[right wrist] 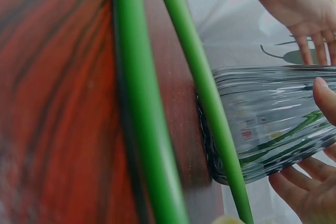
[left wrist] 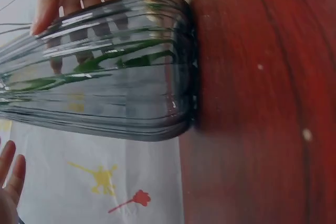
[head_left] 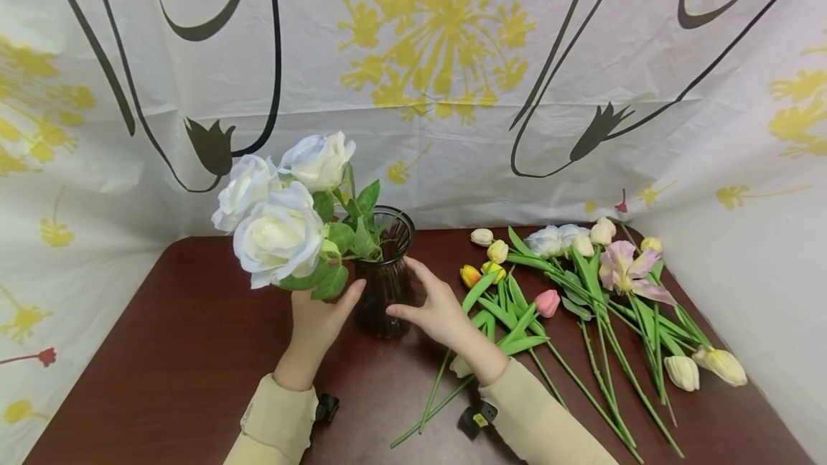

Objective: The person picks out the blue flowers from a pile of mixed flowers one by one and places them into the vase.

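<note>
- Vase (head_left: 385, 275) position: the dark ribbed glass vase stands upright on the table (head_left: 194, 350), at 12 o'clock from your body and between both hands.
- Left hand (head_left: 318, 321) state: your left hand sits at the vase's 9 o'clock side, fingers fairly straight and apart; the head view suggests it rests on the glass, but the left wrist view shows a gap, so firm contact cannot be confirmed. Whether it also steadies the rose stems cannot be told.
- Right hand (head_left: 436, 311) state: your right hand cups the vase from 3 o'clock, thumb and fingers spread, fingertips against the wall.
- Roses (head_left: 281, 217): three white roses stand in the vase, stems inside the glass, heads leaning toward 10 o'clock.
- Handling advice: keep both palms low on the wall and press evenly; the heavy heads lean to one side, so the vase likely tips toward 9 o'clock if released carelessly.
- Loose flowers (head_left: 581, 285): tulips and other stems lie flat at 2 to 4 o'clock, some stems just beside your right wrist. Avoid dragging your sleeve (head_left: 549, 422) across them.
- Surface: the table is dark red-brown wood grain, smooth.
- Surroundings: a white cloth backdrop (head_left: 452, 77) printed with yellow blooms and black lines encloses the table on three sides.
</note>
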`<state>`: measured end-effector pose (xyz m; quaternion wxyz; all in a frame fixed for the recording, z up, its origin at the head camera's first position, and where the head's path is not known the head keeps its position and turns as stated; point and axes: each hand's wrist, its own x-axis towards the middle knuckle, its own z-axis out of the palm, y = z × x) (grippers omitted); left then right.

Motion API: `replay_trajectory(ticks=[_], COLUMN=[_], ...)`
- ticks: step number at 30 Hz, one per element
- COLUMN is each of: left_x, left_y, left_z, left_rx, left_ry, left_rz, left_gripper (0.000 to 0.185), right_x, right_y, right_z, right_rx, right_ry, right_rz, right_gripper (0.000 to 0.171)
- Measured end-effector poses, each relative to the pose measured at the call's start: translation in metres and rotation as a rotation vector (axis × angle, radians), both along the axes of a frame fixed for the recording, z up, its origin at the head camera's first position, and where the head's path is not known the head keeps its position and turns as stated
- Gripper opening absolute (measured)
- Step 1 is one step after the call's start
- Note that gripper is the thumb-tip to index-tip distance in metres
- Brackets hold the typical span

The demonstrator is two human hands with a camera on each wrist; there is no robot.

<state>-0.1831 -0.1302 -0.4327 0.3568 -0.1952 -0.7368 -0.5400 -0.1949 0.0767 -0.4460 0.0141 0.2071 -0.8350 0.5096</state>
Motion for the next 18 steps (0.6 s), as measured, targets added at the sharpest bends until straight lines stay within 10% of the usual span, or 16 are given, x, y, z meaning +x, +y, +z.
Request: replay_trajectory(ticks=[7, 18], left_x=[0.0, -0.011], left_y=[-0.002, -0.011], left_z=[0.002, -0.014], left_rx=[-0.052, -0.216], left_ry=[-0.226, -0.25], left_rz=[-0.056, -0.182], left_gripper=[0.087, 0.084], right_x=[0.0, -0.002], right_y=[0.0, 0.001], right_z=[0.0, -0.001], right_rx=[0.003, 0.014], right_ry=[0.002, 0.027], right_rz=[0.001, 0.001], right_gripper=[0.083, 0.083])
